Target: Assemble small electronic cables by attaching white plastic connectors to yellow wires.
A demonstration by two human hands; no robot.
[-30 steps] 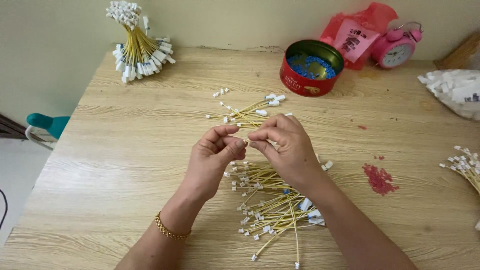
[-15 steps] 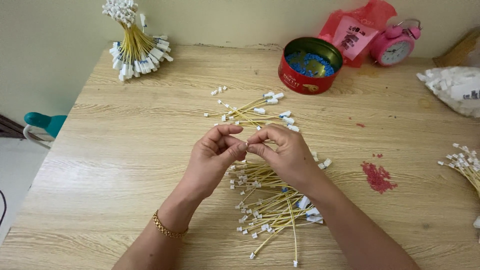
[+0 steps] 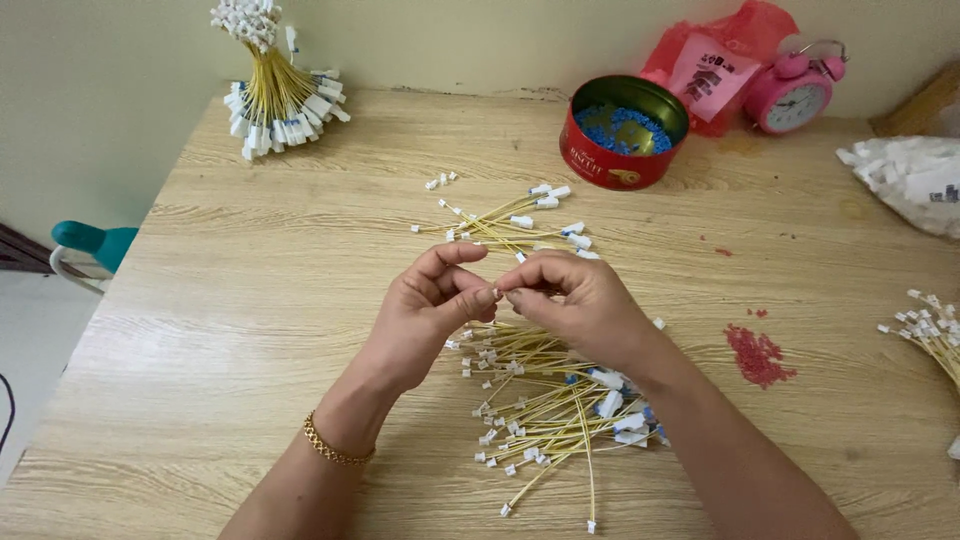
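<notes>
Right at the middle of the wooden table [image 3: 250, 330], the left hand [image 3: 425, 310] and the right hand [image 3: 580, 305] meet fingertip to fingertip, each pinched shut on something too small to make out, most likely the end of one of the thin yellow wires. The left thumb and forefinger press together at the meeting point, and the right fingers curl down over the same spot, hiding whatever is held. A gold bracelet [image 3: 335, 448] circles the left wrist.

Just beneath and nearer than the hands lies a loose pile of yellow wires [image 3: 545, 415] with small white and blue plugs on their ends; the right wrist and forearm cover part of it. Just beyond the hands a smaller scatter of wires [image 3: 515, 222] lies fanned out, with a few loose white plugs beside it.

Farther off, a red round tin [image 3: 622, 135] holding blue beads stands open, with a pink plastic bag [image 3: 720, 65] and a pink alarm clock [image 3: 797, 95] behind it to the right. At the far left corner a tied bundle of wires [image 3: 270, 95] stands upright. A clear bag of white parts [image 3: 905, 180] lies at the right edge, more wires [image 3: 930, 330] below it, and red crumbs [image 3: 757, 355] mark the wood between.
</notes>
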